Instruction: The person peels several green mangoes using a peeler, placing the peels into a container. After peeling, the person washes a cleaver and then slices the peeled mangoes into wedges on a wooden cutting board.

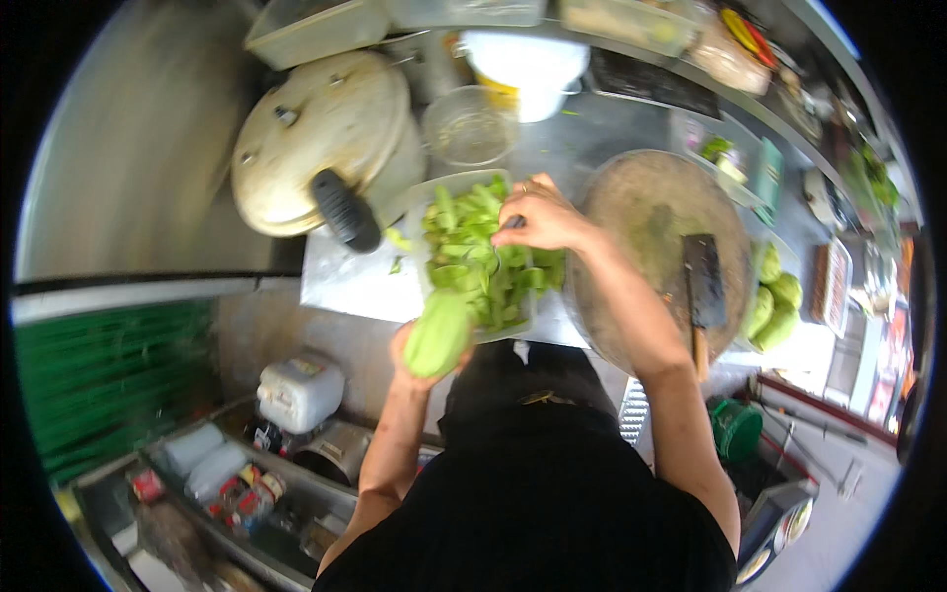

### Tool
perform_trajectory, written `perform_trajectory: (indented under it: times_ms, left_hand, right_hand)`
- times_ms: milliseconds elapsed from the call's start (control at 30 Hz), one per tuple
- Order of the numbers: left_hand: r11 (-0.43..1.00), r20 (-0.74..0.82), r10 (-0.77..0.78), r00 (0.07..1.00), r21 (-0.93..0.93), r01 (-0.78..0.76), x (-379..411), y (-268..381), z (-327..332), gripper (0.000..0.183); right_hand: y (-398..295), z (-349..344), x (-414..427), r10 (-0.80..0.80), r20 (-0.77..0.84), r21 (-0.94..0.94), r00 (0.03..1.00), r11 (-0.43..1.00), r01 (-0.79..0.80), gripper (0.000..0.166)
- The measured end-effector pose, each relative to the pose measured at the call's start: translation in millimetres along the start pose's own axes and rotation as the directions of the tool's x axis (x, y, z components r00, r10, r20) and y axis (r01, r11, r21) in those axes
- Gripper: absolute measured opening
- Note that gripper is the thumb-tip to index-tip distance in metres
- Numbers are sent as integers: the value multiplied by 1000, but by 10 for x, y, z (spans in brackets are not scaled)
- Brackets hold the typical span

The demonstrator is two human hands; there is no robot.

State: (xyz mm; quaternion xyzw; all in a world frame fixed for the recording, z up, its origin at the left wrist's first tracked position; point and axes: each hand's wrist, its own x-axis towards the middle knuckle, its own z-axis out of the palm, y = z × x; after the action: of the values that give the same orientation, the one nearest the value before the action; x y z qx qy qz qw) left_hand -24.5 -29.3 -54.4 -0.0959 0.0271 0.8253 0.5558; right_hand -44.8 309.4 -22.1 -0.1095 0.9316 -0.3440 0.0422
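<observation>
My left hand [407,359] holds a pale green chayote [438,334] at the near left corner of a clear plastic tub [473,180]. Green peelings and pieces [462,244] fill much of the tub. Over its right side, my right hand [536,214] is closed on a small tool with a dark handle [516,222], perhaps a peeler; its working end is blurred. On the right stands a round wooden chopping block [636,192], and a cleaver [704,281] with a wooden handle lies on it. Several whole chayotes [777,311] sit in a container beyond the block.
A large lidded pressure cooker [325,140] stands at the left, its black handle [345,211] pointing towards the tub. Behind the tub are a round clear container [470,126] and a white bucket [527,63]. Plastic bins [318,33] line the shelf above.
</observation>
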Motion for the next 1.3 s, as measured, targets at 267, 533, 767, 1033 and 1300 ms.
perform_trajectory:
  times_ms: [267, 533, 767, 1033, 1300]
  left_hand:
    - [968, -165, 247, 955, 89, -235, -307, 26, 264, 67]
    - [949, -274, 206, 939, 292, -123, -263, -27, 337, 67]
    - [894, -363, 141, 921, 447, 40, 33, -193, 365, 60]
    - [804, -345, 232, 909, 595, 21, 375, -658, 556, 52]
    - [739, -304, 364, 881, 670, -74, 834, -1556, 516, 46]
  right_hand:
    - [-395, 442, -157, 501, -395, 83, 770, 854, -513, 38]
    - [-428, 591, -454, 554, -576, 349, 601, 832, -432, 41]
    - [-162, 457, -2295, 461, -868, 87, 185, 508, -857, 53]
    - [102, 449, -3411, 774, -626, -22, 97, 106, -994, 66]
    - [186, -28, -3709, 877, -471, 291, 90, 250, -924, 69]
